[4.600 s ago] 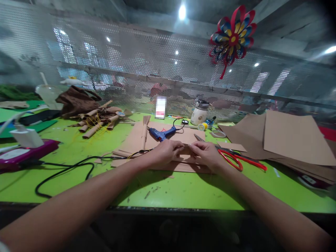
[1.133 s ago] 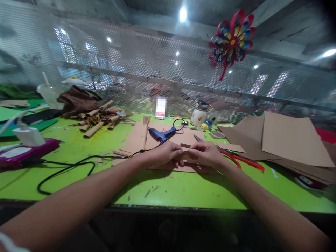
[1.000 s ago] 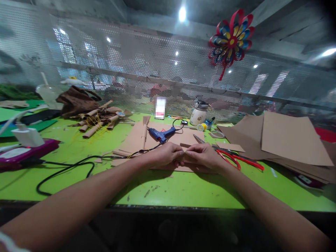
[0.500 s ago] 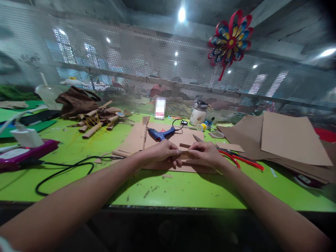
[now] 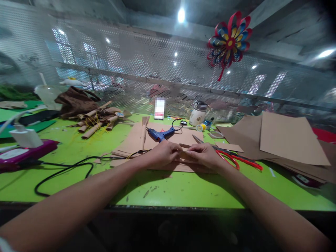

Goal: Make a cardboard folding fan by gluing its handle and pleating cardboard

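My left hand [image 5: 168, 153] and my right hand [image 5: 205, 154] meet over a stack of brown paper sheets [image 5: 126, 145]. Thumb and fingers of both are pinched on a narrow brown paper strip [image 5: 184, 149], mostly hidden by the fingers. Just beyond my left hand lies a blue hot glue gun [image 5: 160, 134]. To its left is a rolled brown paper piece with a fringed end [image 5: 144, 134]. Red-handled scissors [image 5: 233, 159] lie beside my right hand, their blades pointing away from me.
Brown paper rolls with yellow thread [image 5: 93, 129] lie at the left, before a brown cloth bag [image 5: 76, 101]. A purple power strip [image 5: 28, 157] and black cable [image 5: 65, 164] are nearer. A jar [image 5: 197, 115] stands at the back; large brown sheets [image 5: 291, 140] lie right.
My left hand has turned slightly, its fingers now curled in more under the palm. My right hand has barely shifted, and the things on the table stay in place.
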The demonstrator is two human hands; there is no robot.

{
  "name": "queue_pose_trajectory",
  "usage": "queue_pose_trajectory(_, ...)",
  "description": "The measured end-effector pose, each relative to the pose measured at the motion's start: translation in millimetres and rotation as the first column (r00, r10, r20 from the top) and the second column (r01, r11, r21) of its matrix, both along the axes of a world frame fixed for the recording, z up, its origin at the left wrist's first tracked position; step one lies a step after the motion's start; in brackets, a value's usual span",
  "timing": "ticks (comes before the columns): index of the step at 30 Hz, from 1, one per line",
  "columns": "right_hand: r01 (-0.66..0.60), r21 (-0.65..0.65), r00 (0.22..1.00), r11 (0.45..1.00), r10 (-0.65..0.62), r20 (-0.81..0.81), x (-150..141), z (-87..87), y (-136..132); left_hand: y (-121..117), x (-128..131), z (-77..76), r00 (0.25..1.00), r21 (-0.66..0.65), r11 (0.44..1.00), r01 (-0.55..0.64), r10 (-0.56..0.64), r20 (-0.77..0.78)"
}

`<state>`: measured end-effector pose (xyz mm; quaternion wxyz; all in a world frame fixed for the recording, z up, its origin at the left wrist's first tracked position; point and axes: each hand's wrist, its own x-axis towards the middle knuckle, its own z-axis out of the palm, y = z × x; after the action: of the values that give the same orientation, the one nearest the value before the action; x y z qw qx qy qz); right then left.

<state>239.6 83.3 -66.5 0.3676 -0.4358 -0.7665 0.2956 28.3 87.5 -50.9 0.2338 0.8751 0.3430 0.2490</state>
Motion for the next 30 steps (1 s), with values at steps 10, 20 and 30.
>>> queue_pose_trajectory(10, -0.061, 0.324, 0.994, 0.944, 0.027, 0.109, -6, 7.1, -9, 5, 1, -4.1, 0.981, -0.253, 0.954, 0.163, -0.131, 0.141)
queue_pose_trajectory(20, -0.063, 0.405, 0.989, 0.912, 0.003, 0.146, -5, 2.0, -5, 3, -2, -0.8, 0.998, 0.037, 0.998, 0.041, -0.039, -0.041)
queue_pose_trajectory(30, -0.021, 0.248, 0.992, 0.969, -0.01, 0.123, 0, 3.6, -1, 20, -10, -7.3, 0.996, -0.189, 0.979, 0.081, -0.085, -0.011)
